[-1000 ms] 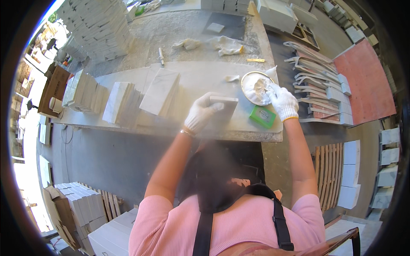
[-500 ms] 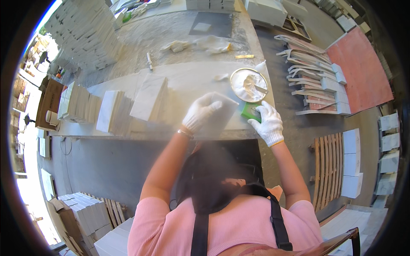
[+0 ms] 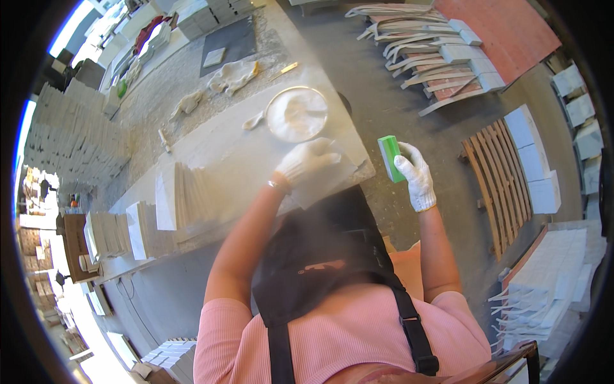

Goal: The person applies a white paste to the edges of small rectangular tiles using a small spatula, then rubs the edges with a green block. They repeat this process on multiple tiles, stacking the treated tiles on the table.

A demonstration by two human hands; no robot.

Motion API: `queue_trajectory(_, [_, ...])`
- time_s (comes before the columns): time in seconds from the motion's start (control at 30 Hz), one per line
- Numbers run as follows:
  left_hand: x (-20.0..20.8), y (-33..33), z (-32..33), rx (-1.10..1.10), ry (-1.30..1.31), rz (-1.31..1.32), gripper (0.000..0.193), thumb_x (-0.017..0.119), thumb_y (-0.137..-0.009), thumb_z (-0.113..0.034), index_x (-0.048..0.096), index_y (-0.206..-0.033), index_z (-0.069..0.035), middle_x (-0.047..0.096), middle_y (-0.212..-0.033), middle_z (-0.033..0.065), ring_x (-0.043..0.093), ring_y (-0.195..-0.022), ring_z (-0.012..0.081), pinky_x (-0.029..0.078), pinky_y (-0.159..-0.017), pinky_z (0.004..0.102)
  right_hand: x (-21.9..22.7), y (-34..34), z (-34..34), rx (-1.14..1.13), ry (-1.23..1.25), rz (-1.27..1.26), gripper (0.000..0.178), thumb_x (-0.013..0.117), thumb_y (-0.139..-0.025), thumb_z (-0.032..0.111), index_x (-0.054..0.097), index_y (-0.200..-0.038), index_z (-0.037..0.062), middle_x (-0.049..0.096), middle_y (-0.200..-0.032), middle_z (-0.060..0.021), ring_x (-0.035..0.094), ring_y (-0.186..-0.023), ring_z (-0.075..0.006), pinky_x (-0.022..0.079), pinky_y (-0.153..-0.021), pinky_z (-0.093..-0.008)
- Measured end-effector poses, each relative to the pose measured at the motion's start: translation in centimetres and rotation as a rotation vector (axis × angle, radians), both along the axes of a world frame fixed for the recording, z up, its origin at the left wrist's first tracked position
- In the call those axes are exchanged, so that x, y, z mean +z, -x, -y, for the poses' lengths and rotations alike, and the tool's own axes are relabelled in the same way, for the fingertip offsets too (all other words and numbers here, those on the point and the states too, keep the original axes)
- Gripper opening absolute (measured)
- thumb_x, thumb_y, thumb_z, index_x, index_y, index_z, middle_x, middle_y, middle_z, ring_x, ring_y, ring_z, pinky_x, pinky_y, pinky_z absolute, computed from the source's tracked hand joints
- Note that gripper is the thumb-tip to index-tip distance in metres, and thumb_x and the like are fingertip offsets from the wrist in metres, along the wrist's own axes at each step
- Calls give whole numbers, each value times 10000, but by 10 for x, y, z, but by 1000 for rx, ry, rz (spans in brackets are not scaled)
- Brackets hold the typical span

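Observation:
In my gloved right hand (image 3: pixel 417 176) is a green sanding block (image 3: pixel 389 157) with a pale face, gripped between thumb and fingers. It is raised off the right edge of the worktable, over the floor. My gloved left hand (image 3: pixel 308 161) is closed on a thin white marble tile (image 3: pixel 327 179) near the table's front right corner; haze or smear blurs the tile's outline. Just beyond that hand stands a round tub of white paste (image 3: pixel 297 115). A small white lump (image 3: pixel 253 121) lies left of the tub.
Upright tile stacks (image 3: pixel 167 198) line the table's (image 3: pixel 224 150) left part. Behind the tub lie a crumpled glove (image 3: pixel 233 75), a yellow strip (image 3: pixel 284 70) and a dark mat (image 3: pixel 227 48). On the floor at right stand a wooden pallet (image 3: pixel 497 185) and strapped tiles (image 3: pixel 441 54).
My right hand has lifted the green block off the table, away to the right and turned it upright. My left hand keeps hold of the tile. The whole view has turned.

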State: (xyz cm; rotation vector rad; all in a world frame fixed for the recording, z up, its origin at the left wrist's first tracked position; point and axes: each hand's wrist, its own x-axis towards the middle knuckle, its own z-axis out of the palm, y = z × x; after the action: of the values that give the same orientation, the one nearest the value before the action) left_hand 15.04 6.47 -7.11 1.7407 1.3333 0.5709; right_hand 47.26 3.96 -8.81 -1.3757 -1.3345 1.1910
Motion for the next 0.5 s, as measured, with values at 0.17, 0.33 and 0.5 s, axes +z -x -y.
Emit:
queue_trajectory(0.17, [-24,-18,-29,-100,-87,-16,420,681,-984,-303,672,-1333,-68,717,-1266,132,680,-1161,252,538,-975,379,-20,-15,17,-67,100,-249,563,668,-994,324,592,-1431,-23,675,-1346,-123,637,-1192,-183,503,-1021,-331])
queue_trajectory(0.33, [-27,-39,-49,-261,-165,-317,398,610,-1021,-338,653,-1391,-199,665,-1359,117,669,-1204,295,550,-969,418,-36,-11,16,-75,137,-376,554,659,-1003,315,582,-1442,-14,669,-1358,-121,634,-1200,-194,501,-1036,-351])
queue_trajectory(0.5, [0,-68,-55,-316,-471,-378,550,676,-913,-387,599,-1381,-108,749,-1013,135,747,-1021,284,581,-862,407,-45,-10,6,-104,137,-417,564,685,-1004,321,569,-1445,-11,661,-1337,-85,618,-1203,-170,501,-1025,-338])
